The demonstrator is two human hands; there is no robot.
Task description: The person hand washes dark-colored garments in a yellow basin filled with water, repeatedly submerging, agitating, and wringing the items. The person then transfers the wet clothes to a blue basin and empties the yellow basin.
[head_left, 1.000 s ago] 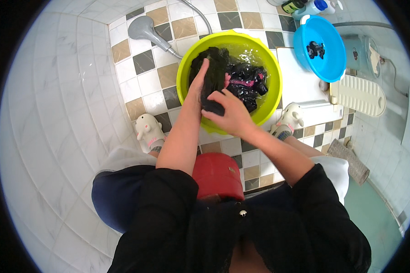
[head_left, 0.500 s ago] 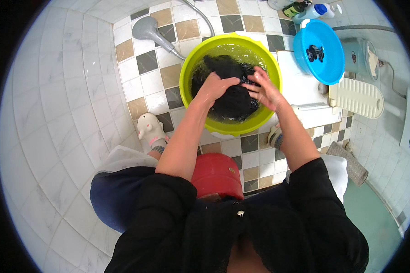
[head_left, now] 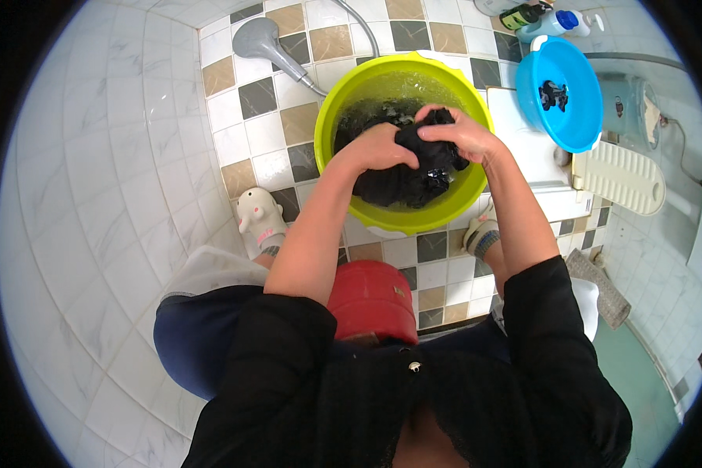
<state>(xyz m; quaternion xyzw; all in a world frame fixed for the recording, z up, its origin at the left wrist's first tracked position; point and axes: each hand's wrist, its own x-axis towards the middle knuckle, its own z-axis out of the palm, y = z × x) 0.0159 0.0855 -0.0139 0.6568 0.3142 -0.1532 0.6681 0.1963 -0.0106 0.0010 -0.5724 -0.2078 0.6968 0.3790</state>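
Note:
A yellow-green basin (head_left: 329, 117) of water stands on the tiled floor before me. Soaked black cloth (head_left: 402, 183) lies in it, some under the water and some bunched up above the surface; its exact kind of garment does not show. My left hand (head_left: 382, 147) grips the cloth from its left side, with the thumb on top. On the right, my right hand (head_left: 462, 134) has its fingers and thumb wrapped around a raised bunch of the same cloth. Both hands are over the middle of the basin, close together.
A blue basin (head_left: 529, 97) with a small black item (head_left: 554, 95) stands at the far right, near several bottles (head_left: 550, 25). A grey shower head (head_left: 259, 40) lies on the floor at the far left. Close to me is a red stool (head_left: 370, 300).
My right hand, spread with its fingers apart before, has closed on the cloth and lifted a bunch of it. My left hand has shifted slightly right. The whole view has shifted a little.

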